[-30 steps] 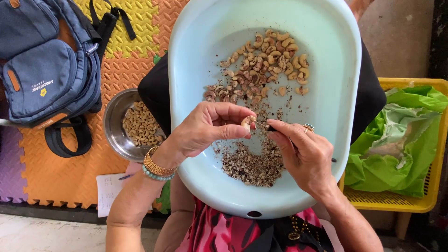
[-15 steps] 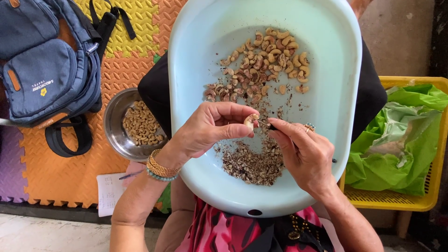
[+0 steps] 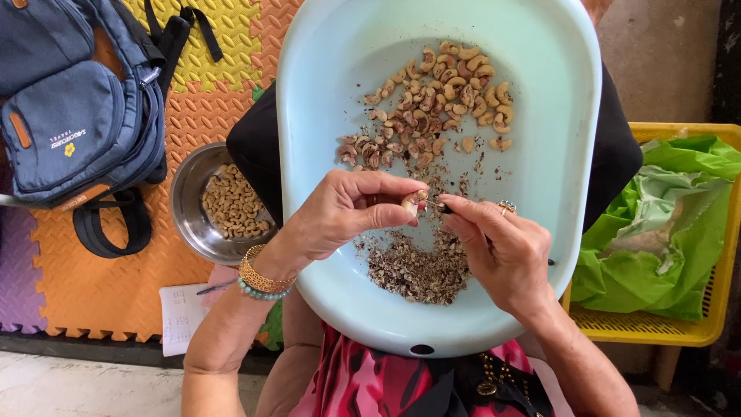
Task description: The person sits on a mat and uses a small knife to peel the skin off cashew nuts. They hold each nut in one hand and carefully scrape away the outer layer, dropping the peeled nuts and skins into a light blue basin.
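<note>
Pale blue plastic forms the oval basin [image 3: 556,154] that is held on the person's lap and carries everything being handled. A heap of unpeeled cashew nuts [image 3: 436,100] is spread across the basin's far half, and a pile of dark peeled skins [image 3: 417,266] is gathered toward its near rim. Past the basin's left rim, a steel bowl [image 3: 185,208] of peeled kernels [image 3: 231,205] is set on orange foam floor mats [image 3: 100,286], with a blue backpack [image 3: 77,116] beyond it and a sheet of paper [image 3: 181,316] by the near edge of the mats. Past the right rim, a yellow crate [image 3: 695,332] lined with green plastic [image 3: 671,232] is seen.

Over the middle of the basin, just above the skins, a single cashew nut [image 3: 411,202] is pinched between thumb and forefinger of the left hand [image 3: 340,216]. A small dark blade [image 3: 441,205] is gripped in the closed right hand [image 3: 502,247] and is laid against the nut's right side, so that both hands meet at it.
</note>
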